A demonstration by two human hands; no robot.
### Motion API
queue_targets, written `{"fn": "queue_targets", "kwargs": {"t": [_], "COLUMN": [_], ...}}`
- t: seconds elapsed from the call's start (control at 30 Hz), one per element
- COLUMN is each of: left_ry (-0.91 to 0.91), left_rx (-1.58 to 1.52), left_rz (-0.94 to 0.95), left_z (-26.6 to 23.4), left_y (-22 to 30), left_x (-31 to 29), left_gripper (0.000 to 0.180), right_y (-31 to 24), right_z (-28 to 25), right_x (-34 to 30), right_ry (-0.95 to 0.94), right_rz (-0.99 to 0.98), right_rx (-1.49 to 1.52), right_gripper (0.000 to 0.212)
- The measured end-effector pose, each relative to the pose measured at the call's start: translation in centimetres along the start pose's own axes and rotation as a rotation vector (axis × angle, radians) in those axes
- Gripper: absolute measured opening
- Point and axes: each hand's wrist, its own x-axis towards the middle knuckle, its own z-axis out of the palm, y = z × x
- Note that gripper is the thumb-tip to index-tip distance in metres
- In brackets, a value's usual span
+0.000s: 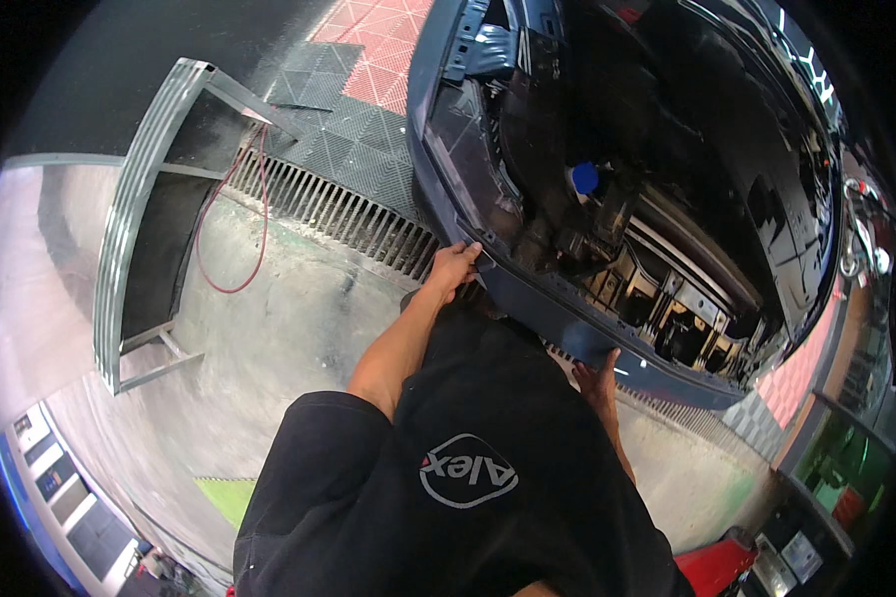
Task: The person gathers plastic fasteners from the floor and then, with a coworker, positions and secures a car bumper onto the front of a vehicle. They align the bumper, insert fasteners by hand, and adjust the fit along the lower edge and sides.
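Metal frame [124, 229] & red hose [265, 214] — L of bumper [562, 320].

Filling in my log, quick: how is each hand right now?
Left hand: closed on the upper edge of the dark blue bumper.
Right hand: touching the bumper's outer face; whether it grips cannot be told.

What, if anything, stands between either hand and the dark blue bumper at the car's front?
Nothing visible: the left hand touches the bumper near its upper edge, and the right hand meets its outer face, though some fingers are hidden.
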Motion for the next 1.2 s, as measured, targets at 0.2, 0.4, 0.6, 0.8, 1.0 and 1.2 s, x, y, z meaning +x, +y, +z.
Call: {"fn": "queue_targets", "kwargs": {"t": [0.2,0.4,0.6,0.8,1.0,1.2], "left_ry": [-0.092,-0.244,-0.154,0.188,0.423,0.517], "left_rx": [0.187,0.378,0.393,0.051,0.076,-0.034], "left_rz": [0.037,0.179,0.228,0.182,-0.066,-0.144], "left_z": [-0.9,-6.1,-19.2,-37.6,-49.8,-53.5], "left_y": [0.6,0.5,4.4,1.6,2.8,2.9], "left_x": [-0.7,1.4,1.4,1.8,-0.7,-0.4], "left_gripper": [0.076,0.063,0.059,0.051,0.056,0.056], "right_y": [-0.4,0.3,5.0,2.6,-1.3,-7.6], "right_z": [0.3,5.2,12.6,32.2,47.1,62.5], "right_x": [-1.1,-3.2,-6.1,-11.8,-12.4,-10.0], "right_ry": [-0.059,0.176,-0.092,-0.205,-0.249,-0.232], "right_rz": [0.087,0.081,-0.129,-0.216,-0.760,-1.352], "right_rx": [-0.058,-0.310,-0.956,-1.421,-1.702,-2.054], "right_gripper": [0.130,0.101,0.057,0.069,0.064,0.074]}}
